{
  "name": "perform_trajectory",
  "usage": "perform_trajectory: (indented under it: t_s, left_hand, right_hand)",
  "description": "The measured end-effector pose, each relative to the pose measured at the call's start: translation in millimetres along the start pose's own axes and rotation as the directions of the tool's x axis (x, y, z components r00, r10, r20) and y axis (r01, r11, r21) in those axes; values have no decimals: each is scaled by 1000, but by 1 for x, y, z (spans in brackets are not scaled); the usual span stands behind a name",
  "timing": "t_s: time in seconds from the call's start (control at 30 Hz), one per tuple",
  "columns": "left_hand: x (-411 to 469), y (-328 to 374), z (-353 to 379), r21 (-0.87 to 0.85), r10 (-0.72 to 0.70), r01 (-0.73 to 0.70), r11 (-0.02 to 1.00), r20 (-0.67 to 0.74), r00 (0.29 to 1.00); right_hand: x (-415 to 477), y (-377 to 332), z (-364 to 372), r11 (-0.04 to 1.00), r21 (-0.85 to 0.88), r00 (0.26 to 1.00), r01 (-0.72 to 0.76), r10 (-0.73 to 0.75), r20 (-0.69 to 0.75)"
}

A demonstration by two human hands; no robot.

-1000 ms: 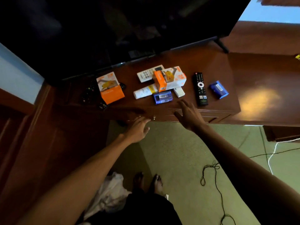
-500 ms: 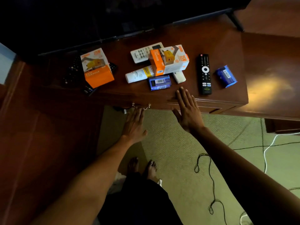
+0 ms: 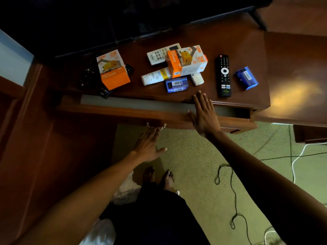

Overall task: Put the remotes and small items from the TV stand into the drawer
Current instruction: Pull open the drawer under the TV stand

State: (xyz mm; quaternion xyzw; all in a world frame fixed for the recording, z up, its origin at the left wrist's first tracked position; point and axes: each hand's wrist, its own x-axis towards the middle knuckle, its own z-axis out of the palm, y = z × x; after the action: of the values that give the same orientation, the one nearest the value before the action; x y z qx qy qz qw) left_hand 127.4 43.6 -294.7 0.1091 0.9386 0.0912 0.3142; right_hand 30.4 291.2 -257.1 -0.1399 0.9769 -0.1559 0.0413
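Observation:
The TV stand (image 3: 244, 43) carries a black remote (image 3: 223, 75), a white remote (image 3: 158, 54), two orange charger boxes (image 3: 113, 69) (image 3: 185, 61), a white tube (image 3: 154, 77), two small blue boxes (image 3: 177, 84) (image 3: 246, 77), a small white item (image 3: 197, 79) and dark remotes (image 3: 88, 73) at the left. Below its front edge the drawer (image 3: 123, 112) stands partly pulled out, showing a grey inside. My left hand (image 3: 148, 145) has its fingertips hooked on the drawer handle (image 3: 156, 126). My right hand (image 3: 205, 115) lies flat and open across the drawer's front, fingertips at the stand's edge.
A dark TV (image 3: 106, 18) stands at the back of the stand. A wooden surface (image 3: 297, 76) continues to the right. Black and white cables (image 3: 233, 191) trail over the green carpet. My bare feet (image 3: 159, 175) are just below the drawer, with white cloth (image 3: 123, 191) beside them.
The drawer has slid out from shut to partly open, with my left hand at its handle. My right hand has moved up over the drawer front.

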Motion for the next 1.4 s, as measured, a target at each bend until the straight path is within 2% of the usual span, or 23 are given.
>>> perform_trajectory:
  t_s: [0.07, 0.1, 0.13, 0.2, 0.23, 0.27, 0.3, 0.37, 0.43, 0.53, 0.7, 1.1, 1.4]
  left_hand:
    - [-11, 3, -15, -29, 36, -35, 999, 19, 999]
    - [-17, 4, -24, -83, 47, -51, 995, -44, 998]
    - [-23, 6, -35, -151, 50, -75, 986, -162, 986]
    - [-29, 7, -55, -220, 51, -170, 960, -461, 886]
    - [-27, 3, -62, -193, 60, -201, 960, -562, 825]
    - [-20, -3, -66, -154, 72, -203, 967, -601, 796]
    - [-11, -13, -67, -123, 72, -173, 977, -575, 815]
    - [4, -35, -63, -72, 38, -75, 995, -420, 907]
    - [12, -51, -53, -16, 17, -24, 1000, -324, 946]
    - [10, -53, -39, 57, 27, -6, 998, -362, 932]
    - [-6, -47, -26, 71, 26, 2, 997, -386, 922]
    - [-79, -27, 35, 50, 7, 13, 999, -388, 922]
    - [-113, -21, 56, 47, 5, 12, 999, -350, 937]
  right_hand:
    - [-10, -8, -2, 995, 101, 998, 2, 3, -55]
    - [-18, -11, -1, 991, 131, 995, 23, -11, -95]
    - [-25, -14, 1, 989, 142, 992, 52, -34, -123]
    - [-35, -18, 9, 987, 137, 991, 89, -75, -108]
    - [-36, -18, 14, 989, 125, 994, 84, -74, -79]
    - [-36, -19, 19, 992, 107, 997, 65, -61, -40]
    - [-36, -18, 24, 995, 89, 999, 47, -48, 5]
    - [-36, -16, 33, 998, 49, 995, 44, -48, 87]
    - [-38, -13, 40, 997, -6, 990, 71, -70, 119]
    - [-41, -14, 41, 998, -22, 994, 62, -60, 88]
    - [-61, -23, 45, 997, -42, 998, 68, -67, 21]
    - [-156, -44, 61, 999, -43, 999, 28, -26, 25]
    - [-192, -57, 64, 1000, -14, 999, -9, 10, 41]
